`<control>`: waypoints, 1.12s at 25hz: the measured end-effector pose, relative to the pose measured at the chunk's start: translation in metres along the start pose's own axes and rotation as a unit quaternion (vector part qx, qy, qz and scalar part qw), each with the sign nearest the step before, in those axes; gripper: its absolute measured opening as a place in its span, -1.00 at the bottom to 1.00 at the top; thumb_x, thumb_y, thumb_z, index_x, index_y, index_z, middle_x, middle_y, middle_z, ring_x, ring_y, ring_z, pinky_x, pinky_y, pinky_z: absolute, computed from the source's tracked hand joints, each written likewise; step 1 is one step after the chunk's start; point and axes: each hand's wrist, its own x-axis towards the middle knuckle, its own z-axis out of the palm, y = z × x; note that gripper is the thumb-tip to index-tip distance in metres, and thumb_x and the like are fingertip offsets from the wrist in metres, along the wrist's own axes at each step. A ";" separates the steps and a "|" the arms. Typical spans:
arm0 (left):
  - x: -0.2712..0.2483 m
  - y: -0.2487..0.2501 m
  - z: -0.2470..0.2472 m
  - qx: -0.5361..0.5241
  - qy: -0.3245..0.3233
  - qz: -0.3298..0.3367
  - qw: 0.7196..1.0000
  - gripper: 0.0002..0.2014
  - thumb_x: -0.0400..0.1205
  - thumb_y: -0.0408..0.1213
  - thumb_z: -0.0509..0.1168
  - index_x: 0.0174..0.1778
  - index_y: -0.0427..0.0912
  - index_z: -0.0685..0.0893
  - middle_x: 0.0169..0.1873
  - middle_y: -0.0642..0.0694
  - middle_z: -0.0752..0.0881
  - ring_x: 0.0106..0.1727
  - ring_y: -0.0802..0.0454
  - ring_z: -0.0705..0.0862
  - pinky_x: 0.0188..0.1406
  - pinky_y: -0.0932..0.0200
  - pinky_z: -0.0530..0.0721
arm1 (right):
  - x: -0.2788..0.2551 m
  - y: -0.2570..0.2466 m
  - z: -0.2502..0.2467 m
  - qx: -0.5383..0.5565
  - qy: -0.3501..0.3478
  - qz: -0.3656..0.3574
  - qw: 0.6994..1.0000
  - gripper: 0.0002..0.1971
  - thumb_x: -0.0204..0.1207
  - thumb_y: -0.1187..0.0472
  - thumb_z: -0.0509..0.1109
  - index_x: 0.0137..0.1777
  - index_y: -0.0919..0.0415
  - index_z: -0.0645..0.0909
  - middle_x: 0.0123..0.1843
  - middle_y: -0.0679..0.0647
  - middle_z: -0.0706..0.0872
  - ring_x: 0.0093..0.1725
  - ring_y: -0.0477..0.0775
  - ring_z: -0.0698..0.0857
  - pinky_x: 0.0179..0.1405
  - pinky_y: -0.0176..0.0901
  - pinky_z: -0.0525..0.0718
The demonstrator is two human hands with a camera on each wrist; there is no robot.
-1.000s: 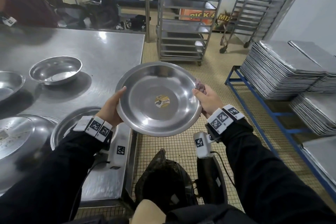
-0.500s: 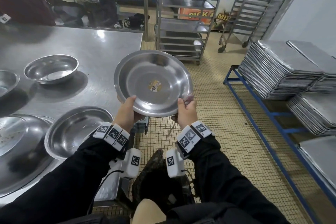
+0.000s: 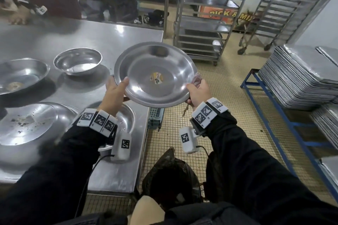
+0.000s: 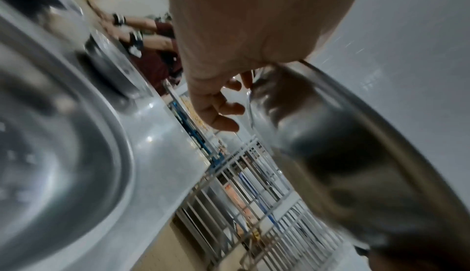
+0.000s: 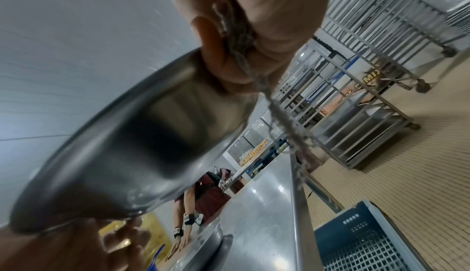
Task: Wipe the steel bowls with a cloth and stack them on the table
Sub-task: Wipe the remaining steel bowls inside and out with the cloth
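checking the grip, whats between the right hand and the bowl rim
A bunched cloth sits between the right hand and the held bowl rim, seen in the head and right wrist views.

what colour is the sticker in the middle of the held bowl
Mostly yellow with white and dark print, on the sticker inside the bowl; the head view shows it best.

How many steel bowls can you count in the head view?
5: one held in both hands, four on the table: far centre, far left, near left, one under the left wrist. Others may be hidden.
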 end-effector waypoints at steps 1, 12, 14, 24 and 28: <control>0.009 0.004 -0.015 0.009 0.016 -0.001 1.000 -0.87 0.73 -0.16 0.19 0.13 -0.05 0.42 -0.05 -0.04 0.57 -0.27 0.19 0.71 -0.29 0.22 0.73 | 0.005 0.001 0.013 -0.014 -0.017 0.003 1.000 -0.80 0.56 0.26 0.31 0.14 0.27 0.44 -0.02 0.21 0.62 -0.41 -0.03 0.56 -0.66 -0.35 0.51; 0.109 -0.005 -0.163 0.180 -0.067 -0.147 0.970 -0.91 0.68 -0.43 0.27 -0.12 -0.19 0.58 -0.31 -0.10 0.60 -0.34 0.10 0.55 -0.28 0.24 0.61 | 0.077 -0.006 0.172 -0.162 -0.131 0.028 0.978 -0.81 0.62 0.16 0.26 0.16 0.22 0.46 0.02 0.24 0.64 -0.29 0.08 0.63 -0.52 -0.18 0.63; 0.130 -0.010 -0.170 0.210 -0.093 -0.157 0.961 -0.88 0.67 -0.44 0.28 -0.17 -0.18 0.57 -0.33 -0.09 0.62 -0.35 0.10 0.56 -0.29 0.25 0.60 | 0.095 -0.004 0.191 -0.204 -0.127 0.029 0.970 -0.86 0.62 0.19 0.25 0.10 0.22 0.45 -0.06 0.23 0.61 -0.24 0.14 0.63 -0.23 0.04 0.74; 0.185 -0.044 -0.167 0.312 -0.160 -0.156 0.923 -0.96 0.55 -0.46 0.36 -0.11 -0.31 0.67 -0.33 -0.20 0.61 -0.39 0.02 0.54 -0.40 0.20 0.54 | 0.133 0.027 0.217 -0.311 -0.100 0.059 0.943 -0.86 0.64 0.30 0.22 0.16 0.25 0.41 -0.28 0.10 0.44 -0.32 0.05 0.52 -0.10 -0.04 0.66; 0.190 -0.055 -0.166 0.346 -0.168 -0.169 0.907 -0.88 0.54 -0.41 0.41 -0.26 -0.20 0.60 -0.38 -0.12 0.59 -0.42 0.06 0.52 -0.46 0.23 0.52 | 0.141 0.038 0.218 -0.328 -0.106 0.067 0.936 -0.91 0.62 0.33 0.22 0.06 0.34 0.45 -0.25 0.15 0.45 -0.41 -0.01 0.46 -0.40 -0.27 0.50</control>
